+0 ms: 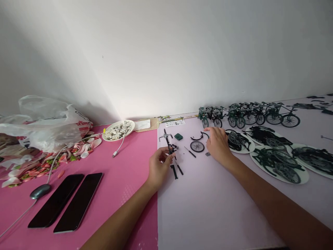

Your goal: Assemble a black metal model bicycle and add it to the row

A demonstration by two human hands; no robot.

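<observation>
My left hand [160, 166] grips a black miniature bicycle frame [170, 149] upright, with silver handlebars [165, 136] at its top. Beside it lie a dark screwdriver [179, 168] and a small black part [173, 172]. My right hand [218, 144] is over the table, its fingers apart around a thin curved dark part [205, 133]; the thumb is partly hidden. Left of that hand are a black curved mudguard [197, 138], a loose spoked wheel [197, 146], a second screwdriver [191, 152] and a small grey piece [207, 154].
A green block [178, 136] lies behind the frame. Several assembled miniature bicycles [249, 114] stand along the wall. At right, plates [305, 178] hold bicycle parts. On the pink side are two phones [79, 203], a plate of small pieces [106, 137], a cable [114, 153] and a plastic bag [49, 125].
</observation>
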